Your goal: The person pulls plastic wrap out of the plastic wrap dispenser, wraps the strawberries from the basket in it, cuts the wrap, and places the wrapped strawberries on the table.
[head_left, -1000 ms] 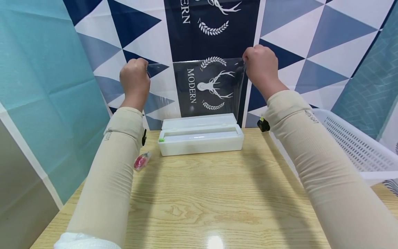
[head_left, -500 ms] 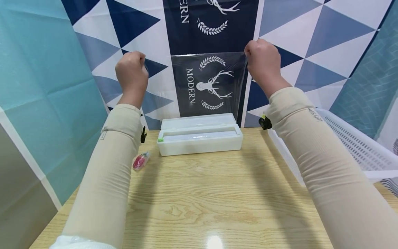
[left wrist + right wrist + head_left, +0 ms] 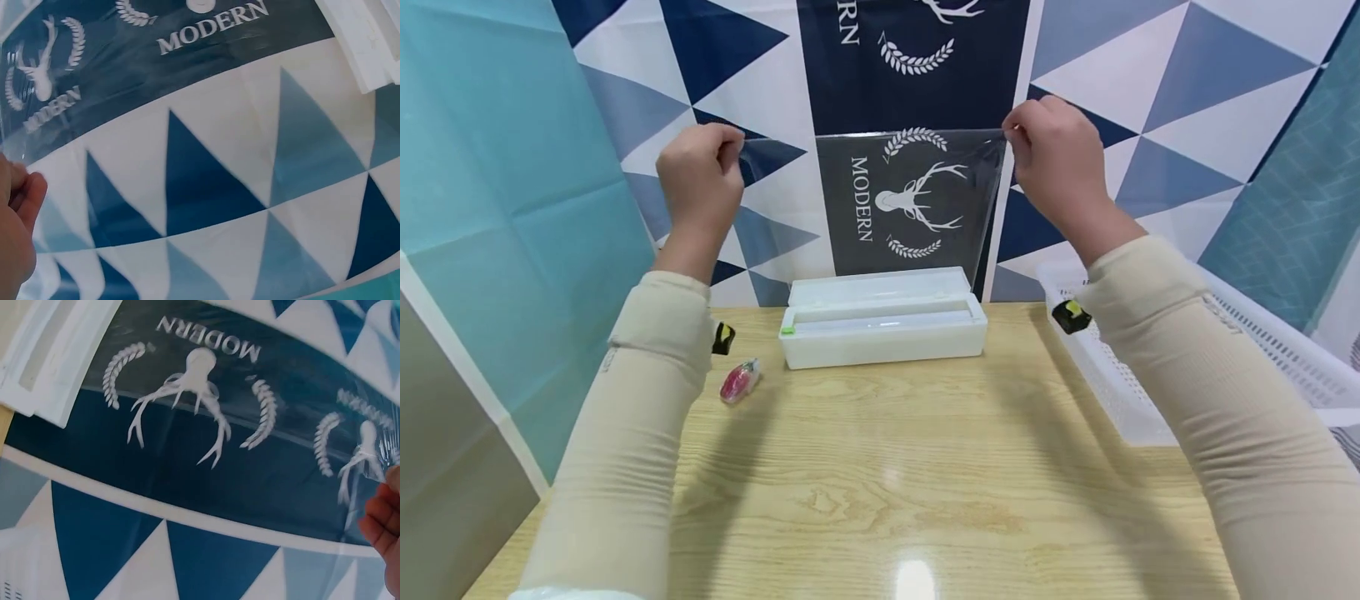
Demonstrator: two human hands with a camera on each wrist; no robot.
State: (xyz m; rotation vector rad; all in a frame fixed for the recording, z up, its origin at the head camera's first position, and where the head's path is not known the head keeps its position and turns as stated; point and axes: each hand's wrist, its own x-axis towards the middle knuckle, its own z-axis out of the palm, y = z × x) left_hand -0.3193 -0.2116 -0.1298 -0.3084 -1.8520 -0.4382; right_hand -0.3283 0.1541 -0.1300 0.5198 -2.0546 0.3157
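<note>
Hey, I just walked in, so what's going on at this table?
A person is holding up a sheet of clear film, its top edge pinched by the left hand and the right hand. It hangs down toward a white box with its lid open; whether it's still attached there, I can't tell. A small red item, seemingly wrapped, lies on the table left of the box, and a white basket sits to the right.

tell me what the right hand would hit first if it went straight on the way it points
Likely the patterned cloth ahead, though depth is hard to judge; the right hand pinches the clear film, which would move with it.
</note>
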